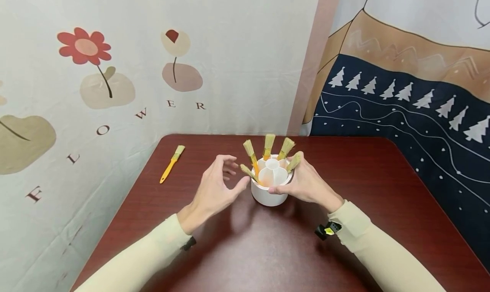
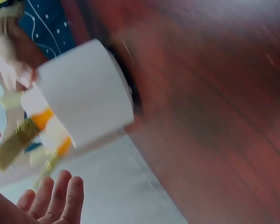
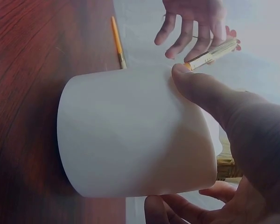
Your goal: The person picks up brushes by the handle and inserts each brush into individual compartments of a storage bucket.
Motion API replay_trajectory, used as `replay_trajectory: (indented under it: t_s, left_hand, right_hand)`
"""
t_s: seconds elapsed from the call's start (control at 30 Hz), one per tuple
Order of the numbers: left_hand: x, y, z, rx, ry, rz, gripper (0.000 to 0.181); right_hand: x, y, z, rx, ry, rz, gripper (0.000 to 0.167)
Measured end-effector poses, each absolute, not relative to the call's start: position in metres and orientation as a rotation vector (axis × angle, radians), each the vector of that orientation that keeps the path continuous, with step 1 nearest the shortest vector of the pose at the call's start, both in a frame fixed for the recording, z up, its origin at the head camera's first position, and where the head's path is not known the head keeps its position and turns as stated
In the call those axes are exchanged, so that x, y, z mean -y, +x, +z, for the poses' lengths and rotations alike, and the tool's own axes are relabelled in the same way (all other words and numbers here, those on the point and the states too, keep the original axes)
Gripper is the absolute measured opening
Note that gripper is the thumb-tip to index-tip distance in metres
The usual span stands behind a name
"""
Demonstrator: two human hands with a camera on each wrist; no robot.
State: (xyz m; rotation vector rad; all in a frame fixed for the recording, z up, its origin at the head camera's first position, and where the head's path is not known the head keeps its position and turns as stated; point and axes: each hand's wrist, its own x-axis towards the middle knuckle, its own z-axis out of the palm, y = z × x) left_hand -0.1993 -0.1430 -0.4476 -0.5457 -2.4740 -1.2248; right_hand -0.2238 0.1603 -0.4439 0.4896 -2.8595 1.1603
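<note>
A white round brush holder (image 1: 264, 197) with petal-shaped compartments stands upright on the table. Several paintbrushes (image 1: 269, 143) with yellow-orange handles lean outward in it, bristles up. My right hand (image 1: 310, 182) grips the holder's right side, its thumb at the near rim; in the right wrist view the thumb and fingers span the white wall (image 3: 126, 135). Just left of the holder, my left hand (image 1: 215, 184) is held apart from it with loosely bent fingers and nothing in them. A single paintbrush (image 1: 172, 164) lies on the table at the far left.
The dark red wooden table (image 1: 363, 177) meets a pale curtain (image 1: 245, 70) printed with flowers and letters behind and to the left. On the right hangs a navy and tan cloth (image 1: 398, 100) with white trees.
</note>
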Motion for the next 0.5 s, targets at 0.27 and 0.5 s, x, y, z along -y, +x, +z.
replay_trajectory:
  t_s: [0.27,0.5]
  left_hand:
    - [0.186,-0.218,-0.447,2.602,-0.322,-1.048,0.06]
    - [0.228,-0.243,-0.46,2.743,-0.141,-0.89,0.064]
  right_hand:
    - [-0.158,-0.223,-0.441,2.879,0.472,1.14,0.101]
    - [-0.155,-0.221,-0.441,2.89,0.453,1.108,0.105]
